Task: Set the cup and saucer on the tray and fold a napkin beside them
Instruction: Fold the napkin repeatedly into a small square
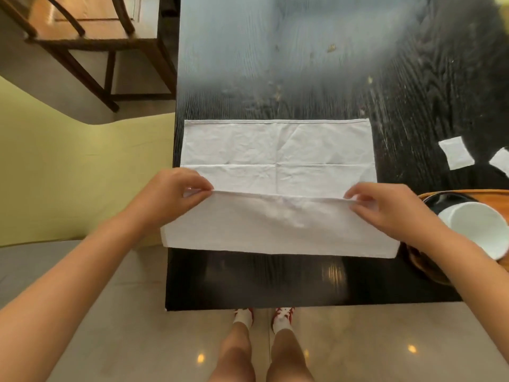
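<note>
A white cloth napkin (278, 150) lies spread on the dark table, its near part doubled over toward the far side. My left hand (168, 193) pinches the left end of that lifted edge, and my right hand (391, 206) pinches the right end. At the right edge of the view a white cup (479, 230) stands on a black saucer (438, 201), both on a wooden tray (468, 193). My right forearm hides the tray's near left rim.
The black wooden table (303, 64) reaches far beyond the napkin. Two small white folded pieces (455, 153) lie at the right, behind the tray. A wooden chair (91, 37) stands off the table's far left corner. The table's near edge is just above my feet.
</note>
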Available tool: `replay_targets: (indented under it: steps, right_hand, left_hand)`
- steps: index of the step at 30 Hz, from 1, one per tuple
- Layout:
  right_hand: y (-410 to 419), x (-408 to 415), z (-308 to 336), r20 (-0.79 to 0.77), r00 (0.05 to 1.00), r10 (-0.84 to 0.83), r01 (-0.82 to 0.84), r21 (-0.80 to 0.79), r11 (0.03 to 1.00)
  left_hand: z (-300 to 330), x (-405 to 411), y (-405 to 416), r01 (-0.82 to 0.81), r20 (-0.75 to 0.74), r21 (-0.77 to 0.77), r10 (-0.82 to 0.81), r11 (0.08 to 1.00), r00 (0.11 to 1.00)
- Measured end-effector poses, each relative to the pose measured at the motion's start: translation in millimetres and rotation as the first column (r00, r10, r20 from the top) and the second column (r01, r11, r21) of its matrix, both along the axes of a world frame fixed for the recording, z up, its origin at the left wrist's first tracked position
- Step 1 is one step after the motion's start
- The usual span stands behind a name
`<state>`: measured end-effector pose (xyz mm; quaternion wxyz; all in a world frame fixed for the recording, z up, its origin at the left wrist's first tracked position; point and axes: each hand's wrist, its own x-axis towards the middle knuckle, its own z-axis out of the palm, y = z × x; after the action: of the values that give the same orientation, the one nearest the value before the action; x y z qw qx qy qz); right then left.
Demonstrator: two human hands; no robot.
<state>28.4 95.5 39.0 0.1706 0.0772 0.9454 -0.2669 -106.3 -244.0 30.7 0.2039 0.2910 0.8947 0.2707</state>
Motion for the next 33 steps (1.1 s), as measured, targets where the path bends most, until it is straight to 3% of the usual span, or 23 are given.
replay_targets:
  steps: [3,7,15,19,33]
  right_hand:
    - [14.1,-51.1,-9.5,-0.093,0.994,-0.054,0.056,0.024,0.998]
    - [29.2,-105.8,-40.7,-0.147,0.988,-0.042,0.055,0.086,0.995]
    - [42.9,-157.6,-79.2,-0.117,0.989,0.094,-0.064,0.242,0.968]
    - [42.8,-167.6,-82.2,-0.189,0.981,0.035,0.017,0.267,0.964]
    - [40.6,-174.5,-97.1,-0.355,0.934,-0.049,0.162,0.296,0.941]
  left_hand:
    - [-10.5,-41.6,21.4,-0.035,-0.183,0.009,0.036,0.999,0.983]
    - [-37.7,-83.5,41.5,-0.084,-0.269,0.025,0.087,0.996,0.959]
    - [-89.4,-126.7,53.7,-0.09,-0.208,-0.077,0.072,0.993,0.976]
    - [-93.0,-137.0,58.2,-0.113,-0.257,0.003,0.11,0.994,0.96]
    - [-103.7,-146.4,67.8,-0.248,-0.288,0.004,0.238,0.969,0.928]
